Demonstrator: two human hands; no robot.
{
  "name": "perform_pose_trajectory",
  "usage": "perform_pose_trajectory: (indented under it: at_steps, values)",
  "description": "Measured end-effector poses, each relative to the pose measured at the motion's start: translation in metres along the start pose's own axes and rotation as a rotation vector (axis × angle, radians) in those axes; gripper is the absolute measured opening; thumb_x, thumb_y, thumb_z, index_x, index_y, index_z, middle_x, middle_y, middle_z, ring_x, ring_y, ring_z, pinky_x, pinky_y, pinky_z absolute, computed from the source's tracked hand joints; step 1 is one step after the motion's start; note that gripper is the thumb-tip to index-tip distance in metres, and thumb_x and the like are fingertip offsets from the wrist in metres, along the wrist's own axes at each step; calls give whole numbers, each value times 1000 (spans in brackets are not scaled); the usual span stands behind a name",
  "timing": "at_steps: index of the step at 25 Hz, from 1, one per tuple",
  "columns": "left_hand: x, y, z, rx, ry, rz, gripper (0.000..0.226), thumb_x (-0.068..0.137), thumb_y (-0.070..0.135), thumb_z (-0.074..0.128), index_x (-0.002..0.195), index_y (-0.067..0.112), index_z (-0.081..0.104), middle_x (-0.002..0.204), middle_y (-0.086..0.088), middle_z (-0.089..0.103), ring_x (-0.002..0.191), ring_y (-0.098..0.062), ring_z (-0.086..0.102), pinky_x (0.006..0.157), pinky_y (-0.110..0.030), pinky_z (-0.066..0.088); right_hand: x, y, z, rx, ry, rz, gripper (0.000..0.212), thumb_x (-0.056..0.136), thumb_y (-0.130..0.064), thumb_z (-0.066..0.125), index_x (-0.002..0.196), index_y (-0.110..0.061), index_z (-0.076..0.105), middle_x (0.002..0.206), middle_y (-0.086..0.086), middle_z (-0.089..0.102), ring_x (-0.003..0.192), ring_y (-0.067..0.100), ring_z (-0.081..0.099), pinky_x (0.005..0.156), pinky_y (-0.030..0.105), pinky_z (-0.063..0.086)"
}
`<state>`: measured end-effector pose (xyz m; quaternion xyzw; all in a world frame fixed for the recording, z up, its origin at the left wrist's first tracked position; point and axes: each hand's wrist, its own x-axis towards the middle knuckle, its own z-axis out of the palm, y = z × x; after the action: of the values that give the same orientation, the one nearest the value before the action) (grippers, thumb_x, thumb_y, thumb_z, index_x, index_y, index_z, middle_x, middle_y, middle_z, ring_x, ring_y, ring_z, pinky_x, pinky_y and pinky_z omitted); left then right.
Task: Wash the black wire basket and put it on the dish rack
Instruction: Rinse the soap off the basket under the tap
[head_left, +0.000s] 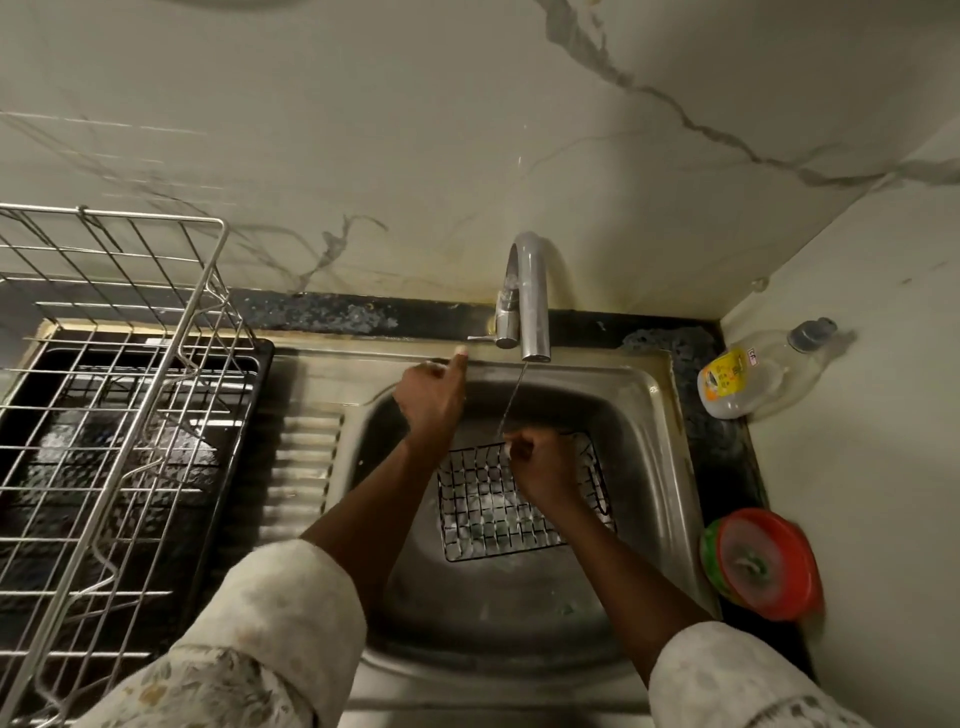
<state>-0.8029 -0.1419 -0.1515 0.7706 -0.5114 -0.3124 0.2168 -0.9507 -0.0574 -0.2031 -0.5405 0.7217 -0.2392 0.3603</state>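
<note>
Right hand (540, 457): grip closed on black wire basket (511, 501) rim.
Left hand (434, 392): loosely curled, empty, near tap lever (480, 339).
Risk: wet basket slipping (one-handed hold) into sink (657, 415).

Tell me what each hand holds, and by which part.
Right hand grips the black wire basket by its far rim. Left hand holds nothing.

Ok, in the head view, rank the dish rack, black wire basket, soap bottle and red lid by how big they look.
1. Dish rack, though it sits nearer the camera.
2. Black wire basket.
3. Soap bottle and red lid: too alike to rank.
</note>
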Motion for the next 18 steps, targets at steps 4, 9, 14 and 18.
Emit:
perform_pose_trajectory:
  at_steps: [4,9,14,18]
  values:
    - [-12,-42,37,186,-336,345,25,101,39,56,84,28,70,73,10,68,63,1,65,56,-12,47,21,15,13,-358,-139,-97,21,89,-11,69,105,-24,72,95,-4,68,80,7,59,70,24,52]
    - [4,-68,64,420,-660,440,12,97,17,60,103,19,70,91,2,69,86,-15,69,73,-21,49,42,27,12,-437,-232,-128,17,99,-24,56,91,-28,70,84,-5,68,73,7,62,68,29,55]
    - [26,-60,69,359,-564,453,17,99,17,56,99,9,71,89,-5,71,80,-20,68,74,-30,54,67,24,8,-485,-265,-163,26,95,-4,57,89,-26,68,88,-3,66,75,9,62,71,28,56]
    - [37,-59,79,322,-532,506,18,98,23,60,102,10,72,94,-6,74,79,-21,69,70,-26,48,76,21,20,-544,-237,-214,22,93,-6,58,104,-20,72,105,2,71,94,21,66,85,38,56]
